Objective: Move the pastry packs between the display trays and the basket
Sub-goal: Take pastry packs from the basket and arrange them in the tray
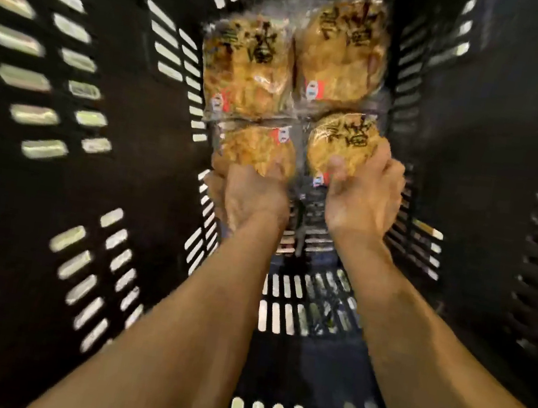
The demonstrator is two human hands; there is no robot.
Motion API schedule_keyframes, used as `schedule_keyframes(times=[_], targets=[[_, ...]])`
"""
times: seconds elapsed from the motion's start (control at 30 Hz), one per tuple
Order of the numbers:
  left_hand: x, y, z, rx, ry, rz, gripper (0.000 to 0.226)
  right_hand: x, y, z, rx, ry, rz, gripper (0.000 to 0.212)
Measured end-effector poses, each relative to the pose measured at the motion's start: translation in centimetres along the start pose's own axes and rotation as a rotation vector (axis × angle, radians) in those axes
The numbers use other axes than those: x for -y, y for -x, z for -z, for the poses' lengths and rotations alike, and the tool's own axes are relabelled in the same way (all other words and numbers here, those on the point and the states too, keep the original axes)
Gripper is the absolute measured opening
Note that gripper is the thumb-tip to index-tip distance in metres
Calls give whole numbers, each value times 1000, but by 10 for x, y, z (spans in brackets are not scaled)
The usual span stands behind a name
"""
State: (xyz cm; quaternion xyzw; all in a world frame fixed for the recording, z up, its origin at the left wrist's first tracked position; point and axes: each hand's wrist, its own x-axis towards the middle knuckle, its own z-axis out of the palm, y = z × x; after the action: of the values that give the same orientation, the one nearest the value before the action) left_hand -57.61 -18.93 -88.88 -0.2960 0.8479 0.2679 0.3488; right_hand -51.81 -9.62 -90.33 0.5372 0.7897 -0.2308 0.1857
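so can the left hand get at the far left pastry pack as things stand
Probably not yet: the left hand already grips the near left pack, so its fingers are taken. The far left pastry pack lies uncovered in the basket, with nothing over it.

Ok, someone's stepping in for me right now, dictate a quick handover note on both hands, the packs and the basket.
Left hand: grip closed on the near-left pastry pack.
Right hand: grip closed on the near-right pastry pack, thumb on top.
Both hands are deep inside the black slotted basket.
Two more packs lie flat at the far end: far-left pack and far-right pack.
Done: cannot tell, as no display trays are in view.
Left: judging by the grips, either set down or lift out the two held packs, then deal with the two far ones.
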Motion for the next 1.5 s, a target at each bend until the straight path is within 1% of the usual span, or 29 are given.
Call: schedule_keyframes(times=[0.07,0.17,0.2,0.27,0.33,0.4,0.43,0.5,0.53,0.6,0.7,0.77,0.83,0.87,0.97,1.03,1.1,1.17,1.23,1.3,1.37,1.43,1.5], targets=[[5,-3,-3,-1,28,18,55,5,-1,-3,1,15,-59,70],[11,-6,-3,23,71,100,60,12,-4,-1,62,-15,-136,68],[11,-7,-2,34,96,130,60,14,-5,-1,81,-43,-153,67],[13,-8,-2,90,167,176,53,15,-5,-2,112,-102,-185,68],[16,-6,1,111,181,158,46,16,-4,-5,120,-138,-201,76],[21,-3,2,89,162,101,43,18,-6,-8,101,-131,-190,84],[21,-1,4,78,156,86,44,20,-8,-7,94,-117,-199,89],[17,1,7,69,168,65,38,22,-12,-3,95,-111,-244,95],[14,2,10,71,171,55,39,24,-14,0,105,-126,-261,93],[7,4,17,88,208,28,39,23,-10,6,133,-194,-259,79],[0,14,33,52,170,-58,43,21,9,20,111,-337,-165,53],[-8,33,52,33,117,-129,46,23,28,42,111,-409,-112,42],[-20,65,79,32,93,-225,48,28,53,84,124,-485,-88,39],[-28,86,98,46,118,-271,46,30,70,112,121,-526,-64,38],[-66,166,168,140,238,-419,41,41,134,220,16,-638,19,35],[-100,224,225,141,235,-580,43,55,179,303,-105,-730,64,35],[-138,287,285,186,248,-724,45,68,227,388,-211,-875,67,35],[-179,358,345,262,280,-877,47,77,281,476,-341,-995,108,36],[-216,437,398,358,281,-1043,49,74,341,556,-514,-1031,153,37],[-235,511,437,448,267,-1204,50,61,399,623,-649,-1045,190,39],[-242,584,459,527,244,-1361,45,34,457,678,-790,-1091,200,41],[-237,648,467,640,221,-1461,45,-2,513,718,-906,-1128,177,42],[-224,716,467,760,180,-1558,51,-46,569,750,-1014,-1156,157,38]])
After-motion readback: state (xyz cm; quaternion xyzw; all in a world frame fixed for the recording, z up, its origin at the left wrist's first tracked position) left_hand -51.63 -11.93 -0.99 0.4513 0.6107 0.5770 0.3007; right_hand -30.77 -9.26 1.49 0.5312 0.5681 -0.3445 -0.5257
